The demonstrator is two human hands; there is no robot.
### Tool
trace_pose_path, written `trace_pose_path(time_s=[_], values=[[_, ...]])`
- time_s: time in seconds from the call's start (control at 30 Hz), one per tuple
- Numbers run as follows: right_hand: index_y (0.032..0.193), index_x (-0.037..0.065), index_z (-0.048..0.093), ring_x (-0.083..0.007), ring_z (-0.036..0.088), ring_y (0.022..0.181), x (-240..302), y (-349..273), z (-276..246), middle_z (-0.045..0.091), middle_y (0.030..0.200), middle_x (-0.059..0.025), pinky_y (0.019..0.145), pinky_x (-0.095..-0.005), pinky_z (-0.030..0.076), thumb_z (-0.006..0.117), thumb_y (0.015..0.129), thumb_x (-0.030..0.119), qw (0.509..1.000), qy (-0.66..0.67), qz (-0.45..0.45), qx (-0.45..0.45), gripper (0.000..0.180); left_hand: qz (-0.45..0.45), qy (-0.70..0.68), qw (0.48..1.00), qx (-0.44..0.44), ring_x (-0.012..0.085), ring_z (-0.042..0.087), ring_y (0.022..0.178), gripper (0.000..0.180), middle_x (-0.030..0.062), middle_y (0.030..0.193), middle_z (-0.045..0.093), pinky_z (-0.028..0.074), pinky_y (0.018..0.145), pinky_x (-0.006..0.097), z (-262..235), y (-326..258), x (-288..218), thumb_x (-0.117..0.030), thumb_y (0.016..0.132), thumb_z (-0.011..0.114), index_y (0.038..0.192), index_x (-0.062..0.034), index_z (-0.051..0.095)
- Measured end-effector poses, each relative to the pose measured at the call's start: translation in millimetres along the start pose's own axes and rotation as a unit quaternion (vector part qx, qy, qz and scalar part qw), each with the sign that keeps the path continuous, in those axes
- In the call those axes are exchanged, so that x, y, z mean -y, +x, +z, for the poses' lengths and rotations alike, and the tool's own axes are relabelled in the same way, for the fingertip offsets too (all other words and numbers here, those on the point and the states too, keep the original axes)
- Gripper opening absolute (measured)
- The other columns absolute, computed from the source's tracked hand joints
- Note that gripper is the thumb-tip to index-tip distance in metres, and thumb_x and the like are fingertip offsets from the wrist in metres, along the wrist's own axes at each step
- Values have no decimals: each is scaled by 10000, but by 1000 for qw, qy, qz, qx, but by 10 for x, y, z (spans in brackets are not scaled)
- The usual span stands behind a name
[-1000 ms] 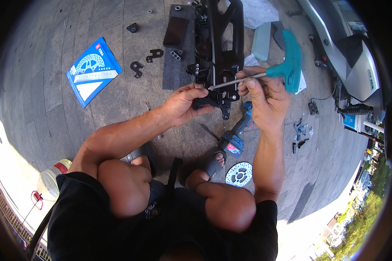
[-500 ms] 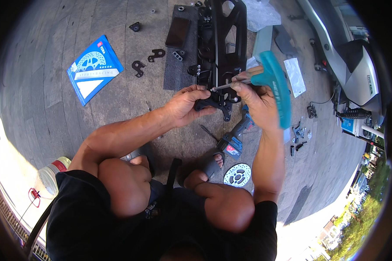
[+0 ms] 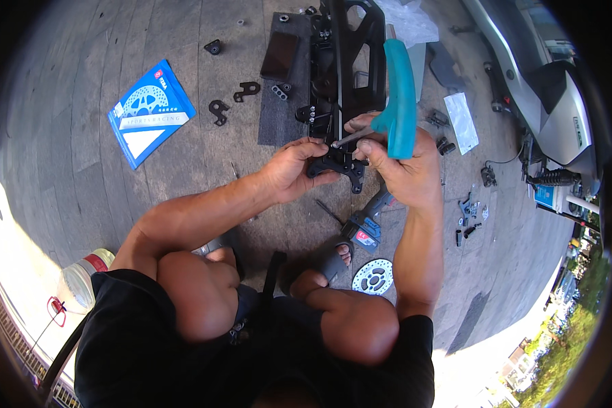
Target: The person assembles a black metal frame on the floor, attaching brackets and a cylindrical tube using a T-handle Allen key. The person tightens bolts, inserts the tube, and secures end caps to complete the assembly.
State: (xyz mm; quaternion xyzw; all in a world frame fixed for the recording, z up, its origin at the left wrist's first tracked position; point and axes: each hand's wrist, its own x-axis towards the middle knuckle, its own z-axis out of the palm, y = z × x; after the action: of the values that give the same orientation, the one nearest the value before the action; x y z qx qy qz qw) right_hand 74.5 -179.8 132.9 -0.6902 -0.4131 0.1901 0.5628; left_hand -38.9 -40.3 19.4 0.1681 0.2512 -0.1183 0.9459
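Basically, left hand [image 3: 294,171] pinches lobed black bracket [image 3: 355,179] at near end of black openwork frame [image 3: 347,61], fingers nearly closed, likely steadying it, while right hand [image 3: 413,171], fingers curled, grips teal-handled steel key [image 3: 401,102] near its tip, probably for control.

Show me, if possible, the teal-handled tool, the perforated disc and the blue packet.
Teal-handled tool [image 3: 400,96], head view: middle of the handle.
Perforated disc [image 3: 358,280], head view: left side of its ring.
Blue packet [image 3: 149,112], head view: its printed front.
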Motion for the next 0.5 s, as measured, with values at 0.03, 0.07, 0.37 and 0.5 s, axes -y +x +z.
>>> trace_pose_path(time_s=[0.03, 0.07, 0.37, 0.5], values=[[1020, 15, 686, -179, 664, 775, 7, 6, -17, 691, 908, -101, 677, -285, 523, 675, 769, -60, 1000, -14, 15, 18, 262, -3, -2, 1000, -2, 253, 619, 1028, 155, 126, 1076, 616, 552, 880, 465, 5, -3, -5, -111, 904, 578, 1042, -46, 553], [1021, 14, 683, -177, 664, 773, 13, 7, -14, 686, 913, -102, 677, -283, 522, 673, 771, -59, 999, -31, 9, 25, 261, -4, -5, 1000, -7, 255, 619, 1029, 159, 129, 1079, 615, 551, 880, 464, 9, -11, -4, -112, 905, 572, 1047, -44, 550], [1023, 5, 671, -137, 657, 748, 30, -39, 46, 680, 887, -68, 655, -259, 513, 648, 829, -34, 994, 52, 91, -34, 198, -18, 38, 999, -12, 233, 568, 1093, 263, 100, 1176, 563, 495, 959, 460, 2, -12, -5, -178, 908, 535, 1153, -83, 529], [991, 16, 698, -158, 671, 671, -12, -46, 76, 704, 808, -80, 599, -288, 521, 719, 807, 56, 999, -13, 43, 4, 189, -19, 44, 999, -9, 238, 534, 1134, 305, 104, 1201, 543, 482, 973, 464, -3, 1, 11, -207, 908, 523, 1183, -74, 514]])
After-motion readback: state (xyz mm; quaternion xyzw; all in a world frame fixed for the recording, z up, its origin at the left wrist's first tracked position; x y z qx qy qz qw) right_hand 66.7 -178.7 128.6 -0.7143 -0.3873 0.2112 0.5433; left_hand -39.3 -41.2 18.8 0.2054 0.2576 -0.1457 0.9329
